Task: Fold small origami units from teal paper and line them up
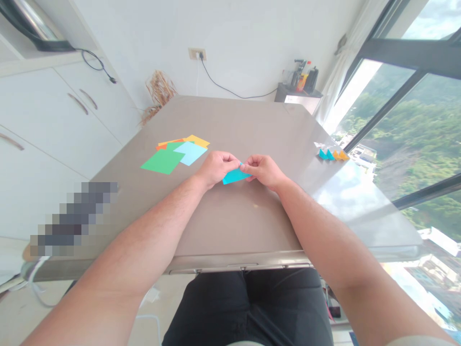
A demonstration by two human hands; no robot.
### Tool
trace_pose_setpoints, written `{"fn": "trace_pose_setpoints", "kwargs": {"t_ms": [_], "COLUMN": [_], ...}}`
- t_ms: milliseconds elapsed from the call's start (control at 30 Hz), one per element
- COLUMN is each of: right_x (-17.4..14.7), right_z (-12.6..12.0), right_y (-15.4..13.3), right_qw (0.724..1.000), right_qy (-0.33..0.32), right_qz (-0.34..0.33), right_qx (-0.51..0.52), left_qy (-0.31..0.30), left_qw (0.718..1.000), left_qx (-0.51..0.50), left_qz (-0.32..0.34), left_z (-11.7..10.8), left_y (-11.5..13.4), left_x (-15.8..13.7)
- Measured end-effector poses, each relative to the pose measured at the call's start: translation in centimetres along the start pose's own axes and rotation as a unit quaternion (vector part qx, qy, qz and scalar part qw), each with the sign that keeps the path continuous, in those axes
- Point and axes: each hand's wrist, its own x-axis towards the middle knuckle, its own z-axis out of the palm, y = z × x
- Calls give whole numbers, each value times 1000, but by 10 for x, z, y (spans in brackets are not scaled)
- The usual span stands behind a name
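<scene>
Between my two hands is a blue sheet of paper [235, 176], folded over, held just above or against the table top. My left hand [218, 166] pinches its upper left part with thumb and forefinger. From the other side my right hand [261, 170] grips the upper right corner, thumb on top and fingers underneath. Both thumbs nearly meet at the paper's top edge. Part of the sheet is hidden behind the fingers. To the left lie loose squares of paper: a green sheet [163, 161], a light blue sheet [191, 154] and a yellow-orange sheet [198, 140].
Small folded paper pieces, blue ones [326, 154] and orange ones [340, 155], stand in a row at the table's right edge. A blurred dark object [75, 218] lies front left. Beyond the brownish-grey table [237, 120] stands a small cabinet [298, 96] holding bottles.
</scene>
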Motion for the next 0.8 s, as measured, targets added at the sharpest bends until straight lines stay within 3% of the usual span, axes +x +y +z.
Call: {"fn": "trace_pose_setpoints", "kwargs": {"t_ms": [800], "right_x": [-5], "right_z": [5], "right_y": [-10], "right_qw": [999], "right_qy": [4], "right_qz": [21], "right_qx": [-39], "left_qy": [4], "left_qw": [1000], "left_qx": [19], "left_qz": [-4], "left_z": [1], "left_y": [1], "left_x": [-1]}}
